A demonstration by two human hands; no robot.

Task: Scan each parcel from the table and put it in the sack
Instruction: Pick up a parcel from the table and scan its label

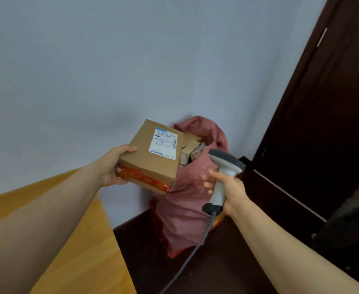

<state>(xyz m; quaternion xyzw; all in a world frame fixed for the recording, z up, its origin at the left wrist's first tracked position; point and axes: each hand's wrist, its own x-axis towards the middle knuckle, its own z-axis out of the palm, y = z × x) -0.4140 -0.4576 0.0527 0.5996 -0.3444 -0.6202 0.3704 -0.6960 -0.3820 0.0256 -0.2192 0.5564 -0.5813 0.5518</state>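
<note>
Progress: at least a few cardboard parcels (192, 145) already lie inside the open mouth of the red sack (185, 209), which stands on the floor in the corner between the wall and a dark door (323, 124). One further parcel (151, 160) is in hand and not yet deposited. It is held in the air just beside and slightly above the sack's mouth, tilted, with its shipping label (164, 143) facing up toward the camera. Whether this label has been read cannot be told, as no scan beam is visible. Judged from position, the drop into the sack is the step due. Only a corner of the wooden surface (78, 240) is in view, so the number of parcels left cannot be established.

Left hand (112, 166): arm extended forward, thumb on top of the box and fingers wrapped under its near end, gripping it firmly.

Right hand (235, 189): arm extended, fingers curled round the handle of the grey scanner (227, 164), whose head points left toward the parcel. Its cable (195, 251) trails down across the floor.
</note>
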